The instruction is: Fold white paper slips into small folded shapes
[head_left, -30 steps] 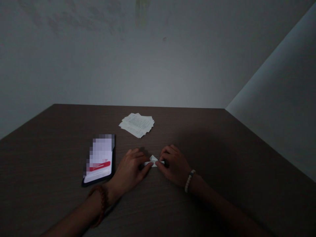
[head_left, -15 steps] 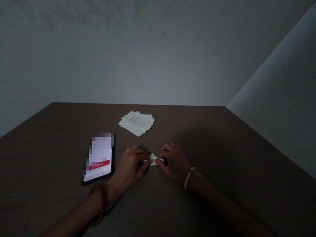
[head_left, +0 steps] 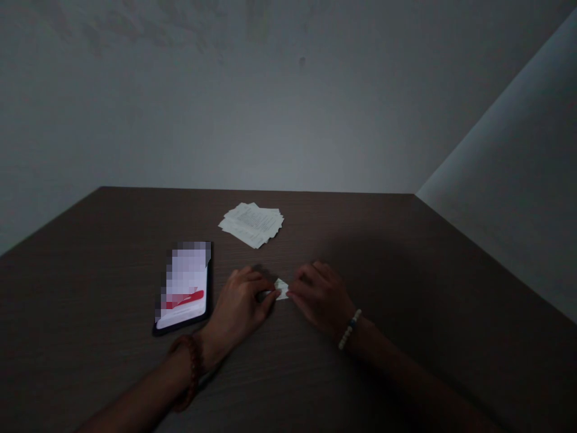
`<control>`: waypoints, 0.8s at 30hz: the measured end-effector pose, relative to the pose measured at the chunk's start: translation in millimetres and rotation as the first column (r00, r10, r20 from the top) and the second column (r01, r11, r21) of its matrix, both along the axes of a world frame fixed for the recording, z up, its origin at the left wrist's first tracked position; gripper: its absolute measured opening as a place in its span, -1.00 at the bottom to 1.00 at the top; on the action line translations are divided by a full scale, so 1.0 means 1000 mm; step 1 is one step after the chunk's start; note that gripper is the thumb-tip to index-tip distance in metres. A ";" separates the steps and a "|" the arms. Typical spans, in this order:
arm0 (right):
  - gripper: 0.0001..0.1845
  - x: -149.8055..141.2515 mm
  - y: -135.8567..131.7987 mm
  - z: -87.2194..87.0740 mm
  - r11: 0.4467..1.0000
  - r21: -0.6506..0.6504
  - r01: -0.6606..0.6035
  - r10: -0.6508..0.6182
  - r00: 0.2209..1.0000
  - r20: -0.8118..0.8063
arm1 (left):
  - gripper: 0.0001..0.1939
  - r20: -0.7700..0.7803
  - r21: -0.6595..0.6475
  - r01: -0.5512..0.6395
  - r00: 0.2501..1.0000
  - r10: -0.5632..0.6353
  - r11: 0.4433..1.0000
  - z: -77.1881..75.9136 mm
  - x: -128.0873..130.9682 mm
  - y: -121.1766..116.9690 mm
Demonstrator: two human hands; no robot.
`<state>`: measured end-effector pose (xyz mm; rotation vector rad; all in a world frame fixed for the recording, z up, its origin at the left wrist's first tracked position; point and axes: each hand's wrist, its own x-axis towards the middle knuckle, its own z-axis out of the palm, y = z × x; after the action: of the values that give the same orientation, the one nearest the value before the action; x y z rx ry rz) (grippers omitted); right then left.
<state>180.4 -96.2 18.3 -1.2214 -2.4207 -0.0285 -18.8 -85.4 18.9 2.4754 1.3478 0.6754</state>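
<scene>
A small folded piece of white paper (head_left: 282, 289) lies on the dark wooden table between my hands, its top coming to a point. My left hand (head_left: 241, 300) pinches its left side between thumb and index finger. On the other side, my right hand (head_left: 321, 299) has thumb and fingers pressed together at the paper's right edge. The fingertips cover both ends of the paper, so its full shape is hidden. A brown beaded bracelet is on my left wrist and a pale beaded one on my right.
A phone (head_left: 184, 316) with a lit, partly blurred screen lies left of my left hand. Farther back sits a loose stack of printed paper sheets (head_left: 253, 224). The table (head_left: 360, 216) reaches a grey wall (head_left: 270, 120) behind it.
My right hand has rolled slightly, its fingers closing in nearer the thumb at the paper's right end. My left hand keeps its pinch. The view has shifted a little.
</scene>
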 end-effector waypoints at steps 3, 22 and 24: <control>-0.82 0.004 -0.004 0.004 0.983 0.023 -0.184 0.181 0.977 0.110 | -0.85 0.001 0.016 -0.009 1.000 0.009 1.000 -0.001 0.000 -0.001; -0.66 0.008 -0.012 0.009 0.988 -0.097 -0.121 0.137 0.973 0.183 | -0.87 -0.011 -0.005 -0.017 1.000 0.017 1.000 -0.002 0.000 -0.002; -0.74 0.011 -0.012 0.009 0.989 -0.089 -0.116 0.131 0.975 0.177 | -0.86 -0.015 -0.015 -0.011 1.000 0.011 1.000 -0.002 0.000 -0.002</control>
<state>191.9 -107.7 26.8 -1.1431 -2.6762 -0.0097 -18.6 -87.6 16.4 2.4671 1.3680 0.6485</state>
